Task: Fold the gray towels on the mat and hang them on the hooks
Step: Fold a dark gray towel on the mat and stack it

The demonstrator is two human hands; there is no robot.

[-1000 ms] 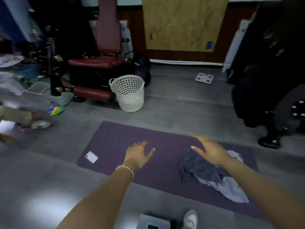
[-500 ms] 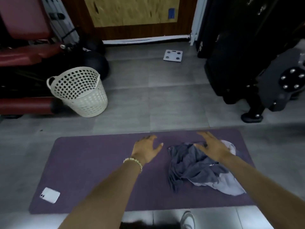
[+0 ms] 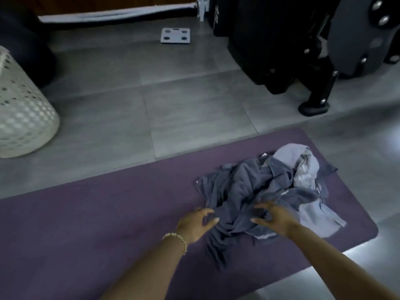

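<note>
You have open mat left of the towel heap; the white basket stands well off left, the black machine on the floor beyond.

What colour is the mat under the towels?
Dull purple; the mat shows best in the head view.

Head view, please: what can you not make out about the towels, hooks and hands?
Hooks: outside the head view's frame.
Towel pile: crumpled, overlapping layers hide how many towels.
Left hand, right hand: motion blur hides whether fingertips touch cloth.
Basket: cut by left edge; inside unseen.
</note>
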